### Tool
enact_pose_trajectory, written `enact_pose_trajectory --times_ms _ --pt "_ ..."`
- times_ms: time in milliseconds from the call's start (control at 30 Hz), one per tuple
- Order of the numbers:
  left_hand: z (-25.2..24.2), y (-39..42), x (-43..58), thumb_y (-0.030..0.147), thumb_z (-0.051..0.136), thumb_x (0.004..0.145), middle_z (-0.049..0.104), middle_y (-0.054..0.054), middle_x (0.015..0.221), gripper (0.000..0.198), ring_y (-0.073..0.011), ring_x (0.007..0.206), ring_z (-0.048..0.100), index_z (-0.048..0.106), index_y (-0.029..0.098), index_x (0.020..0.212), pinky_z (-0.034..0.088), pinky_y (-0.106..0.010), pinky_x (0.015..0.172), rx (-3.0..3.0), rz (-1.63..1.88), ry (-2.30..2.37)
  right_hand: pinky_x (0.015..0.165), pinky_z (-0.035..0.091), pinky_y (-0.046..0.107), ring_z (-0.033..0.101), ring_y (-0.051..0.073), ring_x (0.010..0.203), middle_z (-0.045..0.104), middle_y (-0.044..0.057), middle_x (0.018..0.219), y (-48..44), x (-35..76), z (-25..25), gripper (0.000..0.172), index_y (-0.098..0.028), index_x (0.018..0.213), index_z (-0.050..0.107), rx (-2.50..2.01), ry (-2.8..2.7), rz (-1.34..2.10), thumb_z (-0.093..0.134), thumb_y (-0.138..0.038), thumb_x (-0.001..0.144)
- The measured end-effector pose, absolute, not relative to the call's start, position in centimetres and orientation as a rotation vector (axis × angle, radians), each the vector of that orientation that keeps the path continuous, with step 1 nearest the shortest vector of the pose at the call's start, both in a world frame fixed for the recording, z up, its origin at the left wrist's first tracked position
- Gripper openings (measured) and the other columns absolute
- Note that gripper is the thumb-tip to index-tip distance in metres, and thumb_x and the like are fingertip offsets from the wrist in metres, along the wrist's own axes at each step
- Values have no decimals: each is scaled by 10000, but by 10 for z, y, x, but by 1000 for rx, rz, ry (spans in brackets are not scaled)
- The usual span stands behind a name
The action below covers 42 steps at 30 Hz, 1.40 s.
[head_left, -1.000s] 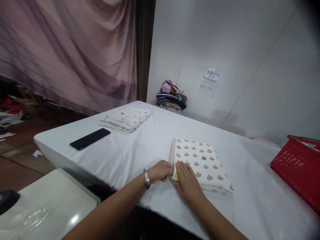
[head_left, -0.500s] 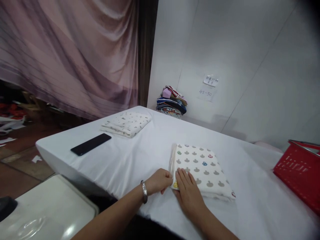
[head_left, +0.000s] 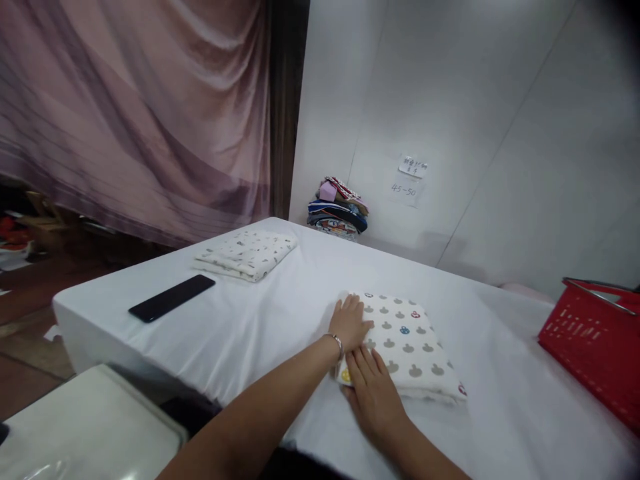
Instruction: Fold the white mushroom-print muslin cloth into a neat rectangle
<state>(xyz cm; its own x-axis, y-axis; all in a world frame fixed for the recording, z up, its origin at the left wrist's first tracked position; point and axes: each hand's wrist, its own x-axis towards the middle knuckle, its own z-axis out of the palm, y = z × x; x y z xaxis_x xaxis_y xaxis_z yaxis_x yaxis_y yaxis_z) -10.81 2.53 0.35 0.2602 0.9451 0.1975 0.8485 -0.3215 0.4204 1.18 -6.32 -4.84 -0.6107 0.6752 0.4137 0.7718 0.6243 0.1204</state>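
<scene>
A folded white cloth (head_left: 415,343) printed with grey mushroom-like shapes and a few coloured ones lies on the white-covered table (head_left: 280,320) in front of me. My left hand (head_left: 350,323) rests on its left edge, fingers stretched out and pointing away from me. Just nearer to me, my right hand (head_left: 373,390) presses flat on the cloth's near left part, its fingers extended. Under the two palms part of the cloth's left side is hidden.
Another folded white cloth (head_left: 247,253) with small prints lies at the far left, behind a black phone (head_left: 173,298). Folded clothes (head_left: 336,210) are stacked by the wall. A red basket (head_left: 593,347) stands at the right. A pale stool-like surface (head_left: 95,427) is at lower left.
My left hand has moved from the cloth's near left corner up along its left edge, and its closed fingers have opened flat. My right hand stays on the cloth. The view has shifted slightly.
</scene>
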Motion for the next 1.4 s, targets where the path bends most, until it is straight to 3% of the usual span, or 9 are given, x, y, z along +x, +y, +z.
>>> enact_pose_trajectory --times_ms 233,433,567,700,867,967,1100,1267,1400 --pt "-11 43 -113 491 235 858 91 -27 1497 619 -227 1368 49 229 181 1393 155 -489 1070 2210 367 1741 1064 271 416 243 247 1321 321 128 1415 -75 19 -44 527 -107 1361 331 -1089 -2565 -344 422 -320 887" --pt "5 49 -98 518 288 828 189 -84 1476 653 -272 1364 49 332 128 1350 62 -534 1071 2291 314 1887 1084 230 438 203 267 1332 264 147 1435 -79 16 -32 548 -89 1374 298 -1148 -2645 -160 396 -335 895" --pt "-2 57 -98 535 223 847 140 -59 1487 670 -256 1363 78 253 146 1392 115 -511 1073 2277 343 1855 1093 206 433 182 258 1339 246 144 1441 -83 20 -22 554 -92 1377 294 -1140 -2693 -39 396 -343 893" --pt "-15 61 -102 536 202 855 144 -39 1486 657 -250 1364 82 261 163 1392 147 -511 1070 2278 392 1870 1108 175 395 212 188 1335 280 65 1441 -81 40 6 528 -165 1392 272 -1059 -2750 99 378 -320 898" --pt "-19 63 -103 535 213 854 142 -29 1486 648 -251 1363 90 272 176 1390 156 -520 1067 2283 425 1864 1106 109 451 167 208 1348 276 84 1438 -54 86 25 529 -131 1369 330 -1515 -2505 24 271 -404 920" --pt "-17 62 -103 527 216 855 136 -23 1488 641 -248 1364 89 269 179 1391 162 -517 1066 2280 425 1858 1095 116 457 123 237 1356 211 99 1456 -43 110 11 647 -106 1384 297 -1854 -2365 105 219 -527 899" --pt "-16 62 -104 525 227 854 130 -31 1490 640 -247 1364 82 263 179 1390 173 -513 1062 2266 414 1848 1100 79 424 80 219 1362 150 69 1476 -42 121 -5 689 -128 1403 251 -1941 -2353 233 173 -574 885" --pt "-16 61 -106 519 250 853 144 -32 1489 614 -256 1360 90 283 203 1378 193 -498 1053 2235 478 1837 1070 215 408 260 225 1317 331 60 1421 -29 134 6 558 -214 1305 431 -1829 -2125 436 308 -540 868" --pt "-16 61 -106 531 245 847 151 -22 1489 617 -284 1346 133 290 215 1374 230 -493 1031 2222 498 1852 996 352 367 458 224 1188 493 72 1300 3 157 10 509 -201 1282 452 -1945 -1718 546 409 -448 840"
